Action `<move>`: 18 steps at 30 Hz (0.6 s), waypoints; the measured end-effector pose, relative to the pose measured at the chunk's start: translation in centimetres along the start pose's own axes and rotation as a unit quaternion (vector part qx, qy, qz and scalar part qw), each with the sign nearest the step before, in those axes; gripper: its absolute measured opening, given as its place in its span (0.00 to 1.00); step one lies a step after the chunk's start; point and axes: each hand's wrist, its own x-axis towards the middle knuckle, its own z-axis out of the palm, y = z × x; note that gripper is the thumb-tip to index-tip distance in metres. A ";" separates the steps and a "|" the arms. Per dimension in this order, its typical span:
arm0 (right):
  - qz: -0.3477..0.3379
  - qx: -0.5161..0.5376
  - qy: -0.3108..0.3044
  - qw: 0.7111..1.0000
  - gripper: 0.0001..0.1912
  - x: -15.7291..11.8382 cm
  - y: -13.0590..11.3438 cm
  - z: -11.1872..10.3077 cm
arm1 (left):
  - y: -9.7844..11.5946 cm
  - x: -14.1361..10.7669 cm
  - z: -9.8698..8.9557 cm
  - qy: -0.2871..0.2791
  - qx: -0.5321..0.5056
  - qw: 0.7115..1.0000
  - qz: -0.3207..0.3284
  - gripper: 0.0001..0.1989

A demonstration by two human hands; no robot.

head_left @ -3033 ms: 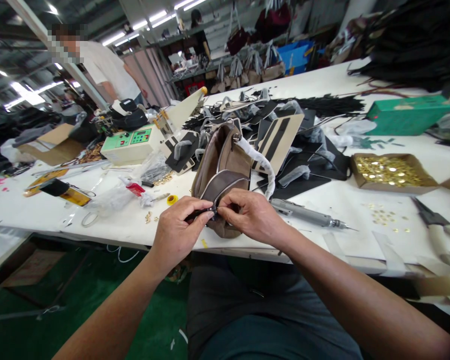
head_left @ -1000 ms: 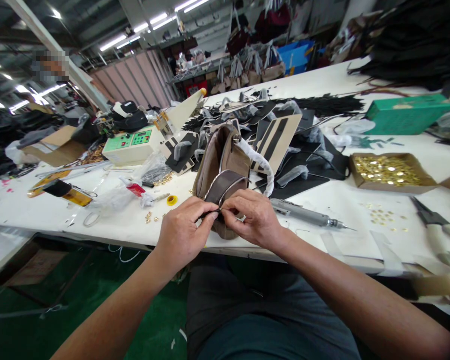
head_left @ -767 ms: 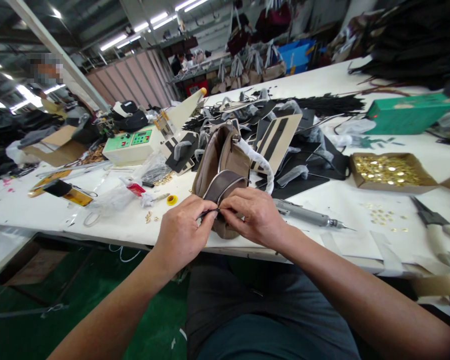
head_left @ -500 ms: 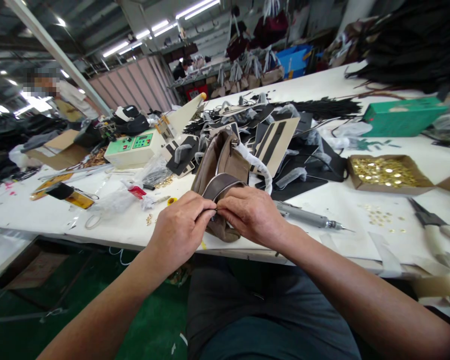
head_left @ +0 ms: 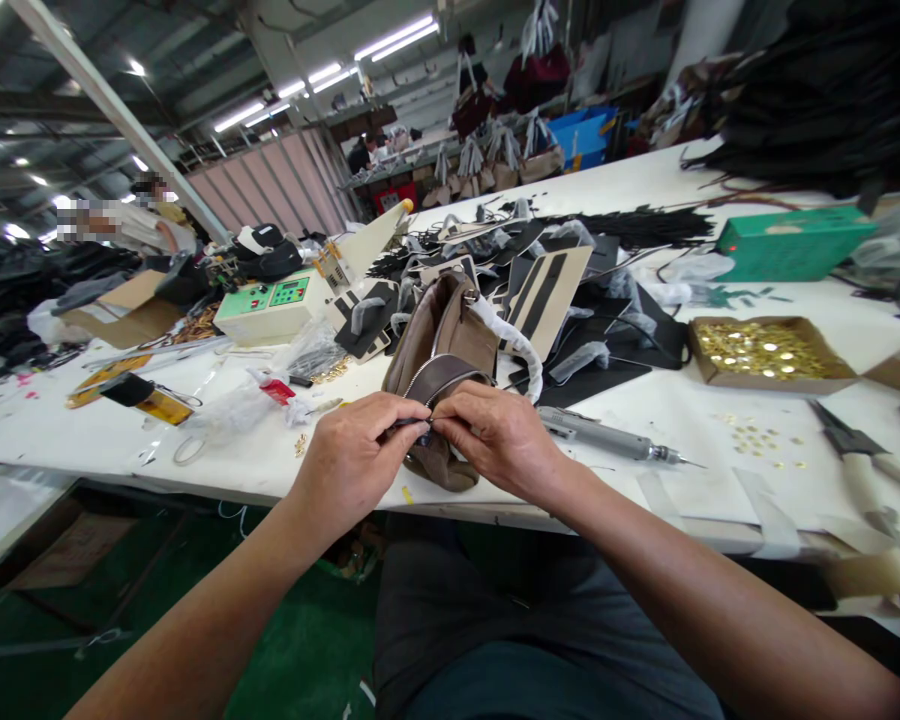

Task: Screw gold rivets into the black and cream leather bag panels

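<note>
A brown handbag (head_left: 465,335) with a wrapped handle stands at the table's front edge, its top open. Both hands meet at the near end of its zipper (head_left: 420,376). My left hand (head_left: 360,440) pinches a small dark piece at the zipper end between thumb and forefinger. Fingertips of my right hand (head_left: 495,425) are pressed together on the same spot, close against the left ones; what exactly they grip is too small to tell. Just right of the bag lies a grey electric screwdriver (head_left: 615,436).
Behind the bag are piled black and beige panels (head_left: 551,300). A box of gold fittings (head_left: 772,350) and pliers (head_left: 859,450) are at the right. On the left stand a green-panelled machine (head_left: 266,308) and a yellow bottle (head_left: 150,398). A person (head_left: 139,225) is far left.
The view has shifted slightly. Both hands remain at the zipper end, with the left fingertips turned a little and more of the dark piece showing. The background person has changed posture.
</note>
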 end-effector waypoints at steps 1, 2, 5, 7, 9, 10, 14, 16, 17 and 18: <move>0.007 0.013 0.008 1.000 0.08 0.0 0.0 0.1 | 0.1 0.0 0.0 0.006 0.012 1.000 0.012 0.06; 0.013 0.024 0.015 1.000 0.08 0.0 -0.1 0.2 | 0.1 0.1 0.0 0.006 0.020 1.000 0.018 0.06; 0.037 0.051 0.041 0.997 0.08 -0.2 -0.4 0.8 | 0.1 0.8 -0.1 -0.013 0.010 1.000 -0.009 0.08; 0.072 0.071 0.080 0.992 0.07 -0.3 -0.8 1.3 | 0.0 1.3 -0.2 -0.025 -0.011 0.999 -0.047 0.08; 0.111 0.091 0.121 0.982 0.06 -0.5 -1.1 1.8 | -0.2 1.7 -0.2 -0.025 -0.030 0.996 -0.083 0.08; 0.126 0.098 0.135 0.978 0.07 -0.6 -1.3 2.0 | -0.3 1.9 -0.2 -0.024 -0.036 0.994 -0.096 0.09; 0.142 0.113 0.151 0.972 0.08 -0.7 -1.6 2.7 | -0.4 1.9 -0.2 -0.016 -0.035 0.993 -0.109 0.12; 0.127 0.107 0.150 0.975 0.08 -0.6 -1.6 2.8 | -0.3 1.8 -0.2 -0.005 -0.020 0.995 -0.096 0.12; 0.116 0.102 0.149 0.977 0.09 -0.5 -1.5 2.9 | -0.1 1.7 -0.2 0.003 -0.010 0.997 -0.081 0.12; 0.103 0.097 0.148 0.979 0.09 -0.4 -1.5 2.9 | 0.0 1.7 -0.2 0.011 0.001 0.998 -0.061 0.12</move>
